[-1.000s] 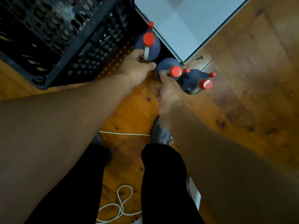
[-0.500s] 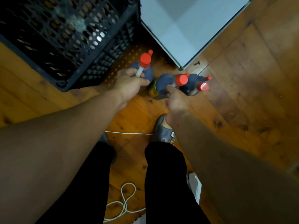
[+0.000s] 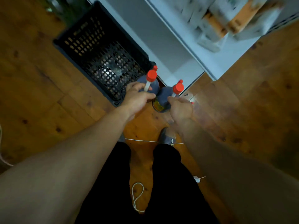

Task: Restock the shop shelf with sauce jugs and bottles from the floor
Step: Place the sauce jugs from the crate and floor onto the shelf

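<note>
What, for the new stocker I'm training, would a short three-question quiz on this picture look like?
1. True or false: the left hand grips a sauce jug.
2. The cap of the second jug, held by the right hand, is: A green, B red, C white.
3. Fill in: the black ___ stands on the wooden floor, left of the white shelf unit.
Key: 1 true; 2 B; 3 crate.

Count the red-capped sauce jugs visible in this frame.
2. Left jug in the left hand, right jug in the right hand. A red speck beside that hand may be a hidden third.
</note>
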Available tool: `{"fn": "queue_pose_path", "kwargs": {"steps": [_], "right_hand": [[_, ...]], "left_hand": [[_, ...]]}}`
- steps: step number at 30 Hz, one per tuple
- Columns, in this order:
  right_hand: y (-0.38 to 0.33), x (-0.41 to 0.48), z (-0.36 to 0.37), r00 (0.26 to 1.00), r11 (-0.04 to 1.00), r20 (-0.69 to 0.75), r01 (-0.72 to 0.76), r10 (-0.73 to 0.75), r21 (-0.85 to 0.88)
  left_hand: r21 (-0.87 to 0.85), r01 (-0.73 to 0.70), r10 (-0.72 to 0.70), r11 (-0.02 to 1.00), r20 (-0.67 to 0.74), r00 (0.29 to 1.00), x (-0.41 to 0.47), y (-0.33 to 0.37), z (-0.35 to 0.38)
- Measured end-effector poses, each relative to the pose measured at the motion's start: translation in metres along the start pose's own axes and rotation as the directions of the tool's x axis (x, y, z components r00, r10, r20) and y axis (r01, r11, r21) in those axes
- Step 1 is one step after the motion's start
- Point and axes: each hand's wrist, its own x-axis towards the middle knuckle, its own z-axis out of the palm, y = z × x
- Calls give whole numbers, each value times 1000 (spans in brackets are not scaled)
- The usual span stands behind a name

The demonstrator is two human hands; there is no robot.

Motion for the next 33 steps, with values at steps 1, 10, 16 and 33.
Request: {"fn": "queue_pose_path", "kwargs": {"steps": [1, 10, 16, 33], "right_hand": [[-15, -19, -4, 999, 999, -18, 48, -48, -8], [-147, -175, -19, 916, 916, -127, 391, -380, 83], [-225, -259, -30, 842, 823, -211, 534, -496, 196], [-419, -305, -112, 536, 563, -408, 824, -739, 62]], "left_hand": [[-6, -3, 3, 1000, -11, 1000, -13, 18, -10], [-195, -213, 196, 957, -102, 975, -130, 168, -106], [-214, -318, 315, 924, -46, 948, -209, 266, -164], [-334, -482, 487, 810, -75, 870, -264, 478, -199]]}}
